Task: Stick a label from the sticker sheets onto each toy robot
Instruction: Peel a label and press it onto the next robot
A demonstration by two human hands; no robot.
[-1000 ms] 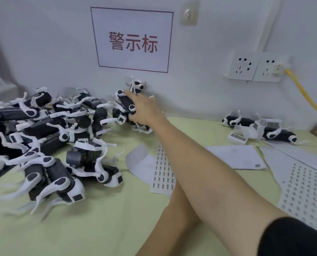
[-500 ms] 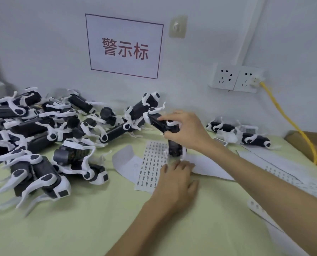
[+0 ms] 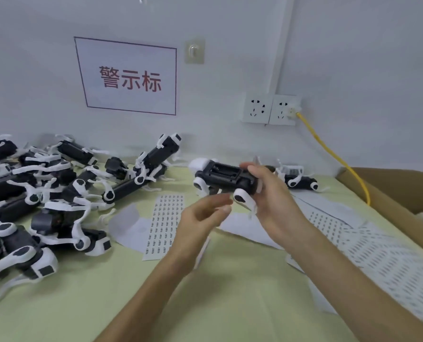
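Robot (image 3: 224, 175) in R grip (image 3: 272, 193); pile (image 3: 57, 218) L (box (image 3: 403, 191) R).

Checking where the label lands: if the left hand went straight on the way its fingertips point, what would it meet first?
Probably the toy robot gripped by the right hand: the left hand points at its near white leg. Depth is unclear, so it might miss.
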